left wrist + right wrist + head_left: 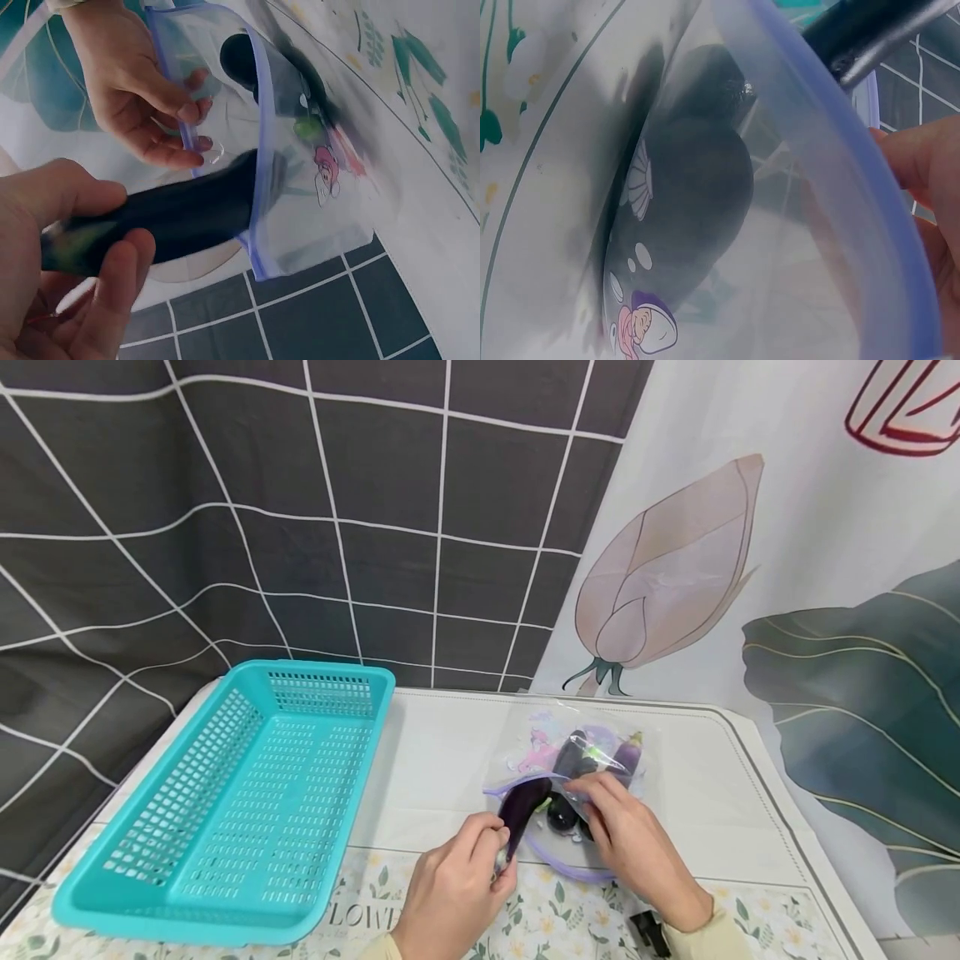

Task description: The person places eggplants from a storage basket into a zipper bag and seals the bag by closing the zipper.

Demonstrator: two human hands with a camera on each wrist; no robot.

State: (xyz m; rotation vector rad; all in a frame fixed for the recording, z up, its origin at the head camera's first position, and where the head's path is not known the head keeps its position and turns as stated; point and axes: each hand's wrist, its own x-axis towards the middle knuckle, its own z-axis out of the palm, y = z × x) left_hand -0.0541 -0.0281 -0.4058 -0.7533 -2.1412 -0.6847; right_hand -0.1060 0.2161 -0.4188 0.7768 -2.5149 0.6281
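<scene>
A clear zip bag [536,735] with a purple-edged mouth and printed cartoon figures lies on the table. Several eggplants [628,755] are inside it. My left hand [459,881] grips one dark eggplant [522,803] by its stem end, and its far end lies at the bag's mouth. In the left wrist view that eggplant [191,214] reaches through the open mouth. My right hand [637,839] pinches the bag's rim and holds the mouth apart. Through the plastic, the right wrist view shows a dark eggplant [697,202] beside the purple zip edge [832,135].
A turquoise perforated basket [251,810] stands on the table at the left. A flower-print cloth [382,872] covers the table's near part, with white tabletop [442,752] beyond. Dark grid-patterned cloth [375,527] and a white floral curtain [675,568] hang behind.
</scene>
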